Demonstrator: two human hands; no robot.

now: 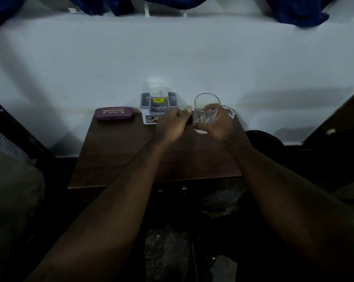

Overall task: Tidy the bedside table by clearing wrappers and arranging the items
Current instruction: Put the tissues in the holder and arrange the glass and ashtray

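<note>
On the dark wooden bedside table (119, 159), my right hand (219, 127) grips a clear glass mug (205, 106) near the back right, its handle pointing right. My left hand (172, 123) hovers beside it with curled fingers, in front of a tissue box (157, 102) with a yellow label; whether it holds anything is hidden. A purple spectacle case (114, 113) lies at the back left. A small pale scrap (200, 131) shows on the table under my right hand.
A white wall (172, 58) rises directly behind the table. Blue curtains (102, 5) hang above. A bed with striped cloth (7, 151) lies at left, and a dark round object (263, 139) sits right of the table. The floor below is dark.
</note>
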